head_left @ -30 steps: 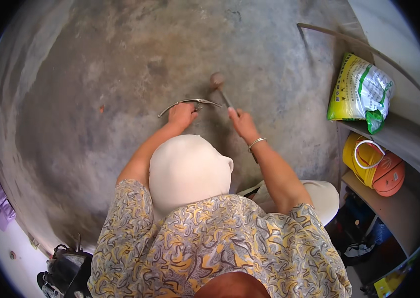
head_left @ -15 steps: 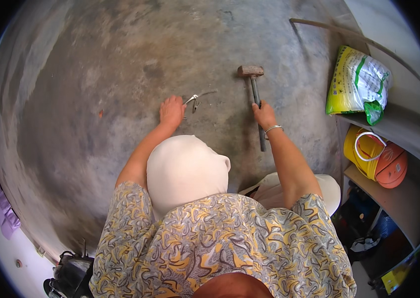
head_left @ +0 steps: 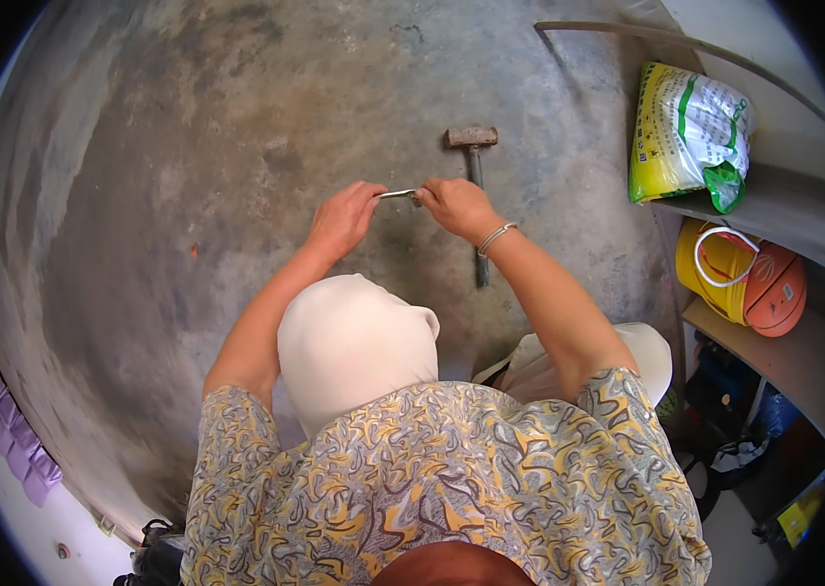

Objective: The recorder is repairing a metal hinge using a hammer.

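Both hands meet above the concrete floor, beyond my raised left knee, at a slim silver metal tool (head_left: 397,194). My left hand (head_left: 342,220) pinches its left end. Its other end is closed in the fingers of my right hand (head_left: 459,208), which hide part of it. Its exact kind is too small to make out. A sledgehammer (head_left: 472,138) with a rusty rectangular head lies on the floor. Its dark handle passes beneath my right hand and wrist, which partly cover it, and no hand grips it.
A shelf unit (head_left: 774,356) on the right holds a yellow bucket (head_left: 713,273), an orange ball (head_left: 776,290) and a white, yellow and green sack (head_left: 691,132). A long thin bar (head_left: 627,31) leans at the far right. Purple pockets (head_left: 17,435) hang at the left wall.
My right hand has let go of the sledgehammer, which now lies on the floor, and has moved left to the silver tool. My left hand has taken the tool's other end and lifted it.
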Tool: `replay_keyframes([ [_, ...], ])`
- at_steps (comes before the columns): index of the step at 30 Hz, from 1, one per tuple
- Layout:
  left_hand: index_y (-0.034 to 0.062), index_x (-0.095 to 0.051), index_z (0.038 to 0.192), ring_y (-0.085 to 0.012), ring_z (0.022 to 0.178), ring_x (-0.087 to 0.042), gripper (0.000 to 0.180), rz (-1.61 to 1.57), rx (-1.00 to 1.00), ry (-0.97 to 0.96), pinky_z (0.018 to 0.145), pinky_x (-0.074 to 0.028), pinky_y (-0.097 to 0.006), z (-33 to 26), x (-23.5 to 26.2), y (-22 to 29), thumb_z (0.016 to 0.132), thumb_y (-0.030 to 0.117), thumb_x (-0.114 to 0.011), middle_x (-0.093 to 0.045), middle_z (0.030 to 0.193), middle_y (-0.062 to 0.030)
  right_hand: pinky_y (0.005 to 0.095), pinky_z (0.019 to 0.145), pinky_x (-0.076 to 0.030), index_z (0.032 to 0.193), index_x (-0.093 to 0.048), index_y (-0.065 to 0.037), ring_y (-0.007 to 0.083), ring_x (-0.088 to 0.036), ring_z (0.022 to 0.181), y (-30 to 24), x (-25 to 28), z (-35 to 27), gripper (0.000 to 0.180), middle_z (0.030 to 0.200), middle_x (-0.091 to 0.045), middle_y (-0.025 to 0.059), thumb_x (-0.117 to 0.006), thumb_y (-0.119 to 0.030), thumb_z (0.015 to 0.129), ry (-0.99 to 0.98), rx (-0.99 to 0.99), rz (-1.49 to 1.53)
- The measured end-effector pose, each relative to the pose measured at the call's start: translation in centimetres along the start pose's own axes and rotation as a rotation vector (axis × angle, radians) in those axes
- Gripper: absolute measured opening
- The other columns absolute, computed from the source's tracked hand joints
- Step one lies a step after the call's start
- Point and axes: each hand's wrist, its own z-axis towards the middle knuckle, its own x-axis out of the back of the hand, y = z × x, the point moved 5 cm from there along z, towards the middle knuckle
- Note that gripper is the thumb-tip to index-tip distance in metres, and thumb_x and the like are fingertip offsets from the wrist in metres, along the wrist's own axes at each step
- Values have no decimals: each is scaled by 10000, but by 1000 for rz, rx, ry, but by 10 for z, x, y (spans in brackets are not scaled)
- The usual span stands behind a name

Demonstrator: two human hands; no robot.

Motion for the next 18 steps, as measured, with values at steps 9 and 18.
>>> replay_keyframes([
  [9, 70, -602, 853, -308, 670, -561, 240, -17, 34, -58, 572, -425, -381, 19, 21, 31, 848, 304, -553, -588, 726, -105, 416, 673, -439, 899, -621, -28, 347, -581, 722, -12, 25, -9, 306, 770, -620, 184, -454, -285, 904, -28, 169, 281],
  [18, 31, -535, 707, -124, 506, -398, 295, -174, 140, -296, 483, -338, -289, 17, 39, 55, 878, 271, -524, -435, 530, -45, 299, 624, -408, 910, -641, -38, 144, -460, 605, -34, 64, -42, 313, 644, -527, 35, -469, -299, 918, -275, 227, 478],
])
